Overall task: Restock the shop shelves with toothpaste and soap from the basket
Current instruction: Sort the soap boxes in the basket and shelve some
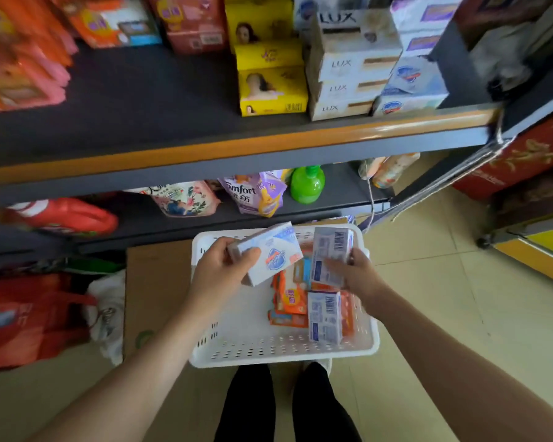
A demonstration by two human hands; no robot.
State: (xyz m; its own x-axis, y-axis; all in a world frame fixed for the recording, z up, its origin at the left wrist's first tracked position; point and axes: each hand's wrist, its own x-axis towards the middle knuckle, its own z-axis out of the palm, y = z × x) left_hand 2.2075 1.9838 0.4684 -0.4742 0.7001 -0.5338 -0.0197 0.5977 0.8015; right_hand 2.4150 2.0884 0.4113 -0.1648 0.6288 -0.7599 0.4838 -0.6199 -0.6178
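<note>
A white perforated basket [253, 349] rests on the floor in front of the shelves. Over it, my left hand [219, 269] grips a white-and-blue soap box [268, 253], label side up. My right hand [359, 271] holds a second soap box [329, 253] upright, barcode facing me. Inside the basket lie another white soap box [324, 317] and several orange packs [289, 298]. On the upper shelf [160, 100], stacks of the same blue-and-white soap [411, 87] stand at the right, beside LUX boxes [345, 74] and yellow boxes [270, 87].
The upper shelf's left-middle area is bare dark board. The lower shelf holds a red bottle [67, 216], refill pouches [253, 196] and a green bottle [307, 185]. A cardboard box [154, 291] and red bags [29, 317] sit left of the basket. Tiled floor lies to the right.
</note>
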